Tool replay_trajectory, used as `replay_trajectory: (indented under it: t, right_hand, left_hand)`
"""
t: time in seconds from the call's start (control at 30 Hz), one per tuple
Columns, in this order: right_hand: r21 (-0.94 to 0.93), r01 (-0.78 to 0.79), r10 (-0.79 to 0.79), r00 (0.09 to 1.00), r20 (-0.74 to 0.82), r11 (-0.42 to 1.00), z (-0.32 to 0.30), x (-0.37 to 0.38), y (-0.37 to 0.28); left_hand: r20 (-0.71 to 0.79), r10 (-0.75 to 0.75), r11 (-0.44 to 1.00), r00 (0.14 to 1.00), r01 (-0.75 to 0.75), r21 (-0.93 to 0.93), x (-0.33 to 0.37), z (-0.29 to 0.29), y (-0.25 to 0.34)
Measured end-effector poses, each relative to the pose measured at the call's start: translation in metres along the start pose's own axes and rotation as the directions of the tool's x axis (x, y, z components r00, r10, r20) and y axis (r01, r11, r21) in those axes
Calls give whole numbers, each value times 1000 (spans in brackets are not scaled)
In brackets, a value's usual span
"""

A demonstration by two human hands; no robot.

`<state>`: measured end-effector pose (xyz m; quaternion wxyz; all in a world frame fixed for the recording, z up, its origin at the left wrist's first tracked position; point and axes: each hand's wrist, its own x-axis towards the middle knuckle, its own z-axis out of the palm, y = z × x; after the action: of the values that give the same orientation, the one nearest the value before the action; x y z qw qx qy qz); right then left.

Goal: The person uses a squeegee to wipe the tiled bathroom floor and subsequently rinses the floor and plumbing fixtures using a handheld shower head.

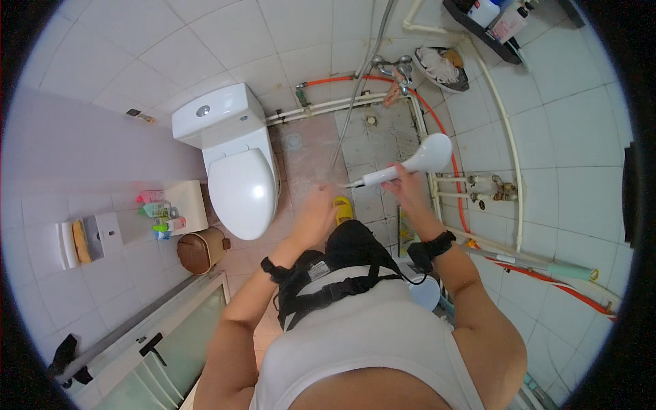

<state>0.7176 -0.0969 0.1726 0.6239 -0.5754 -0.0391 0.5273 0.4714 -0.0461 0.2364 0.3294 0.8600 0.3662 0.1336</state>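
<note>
Tiled bathroom floor (pixel 311 154) | right hand (pixel 408 183) grips shower head (pixel 417 161) | left hand (pixel 316 212) open, empty, beside toilet (pixel 239 179)

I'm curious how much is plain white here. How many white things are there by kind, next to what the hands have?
White shower head, held in the right hand: 1
White toilet, lid down: 1
White cabinet beside the toilet: 1
Total: 3
The left hand holds nothing.
</note>
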Motion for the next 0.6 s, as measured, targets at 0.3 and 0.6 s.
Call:
replay_trajectory:
  t: [0.3, 0.6]
  right_hand:
    - [297, 16, 28, 989, -144, 955, -124, 25, 15]
    - [363, -4, 99, 965, -243, 932, -200, 42, 43]
  left_hand:
    - [-198, -269, 961, 943, 247, -127, -65, -23, -72]
    - [-306, -503, 863, 808, 451, -227, -82, -37, -73]
